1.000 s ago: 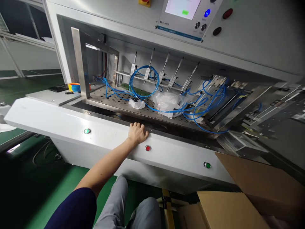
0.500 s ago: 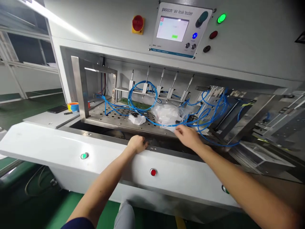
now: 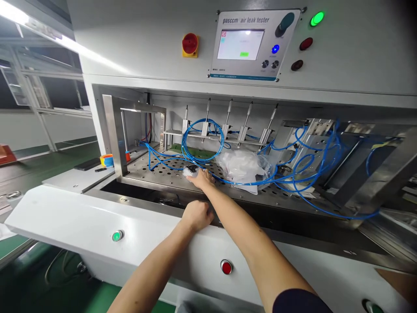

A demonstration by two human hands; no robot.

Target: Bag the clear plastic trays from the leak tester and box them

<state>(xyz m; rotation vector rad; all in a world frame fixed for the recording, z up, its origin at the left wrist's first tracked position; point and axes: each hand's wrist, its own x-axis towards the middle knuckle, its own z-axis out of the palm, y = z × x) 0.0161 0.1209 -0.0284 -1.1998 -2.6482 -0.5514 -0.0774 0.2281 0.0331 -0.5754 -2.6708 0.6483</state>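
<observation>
My left hand (image 3: 198, 215) is closed and rests on the front edge of the machine's trough (image 3: 143, 196). Its curled fingers face away, so I cannot make out whether they hold something. Beyond it, my right hand (image 3: 202, 178) reaches across to a small clear plastic bag (image 3: 189, 171) with dark pieces in it, on the perforated metal plate (image 3: 143, 176). Thumb and fingers close on the bag's near right side. A larger clear bag of white contents (image 3: 241, 165) lies to the right of this hand, with blue tubing (image 3: 228, 181) running in front.
Coiled blue hose (image 3: 184, 148) stands in front of a row of upright metal cylinders (image 3: 225, 130). A steel frame (image 3: 114, 134) rises at the left, near tape rolls (image 3: 107, 161) and a dark flat device (image 3: 87, 164). A red button (image 3: 226, 267) sits on the front panel.
My right hand has moved left from beside the large bag to the small plastic bag, its forearm now close to my left hand. The left hand stays at the edge. The view has shifted slightly.
</observation>
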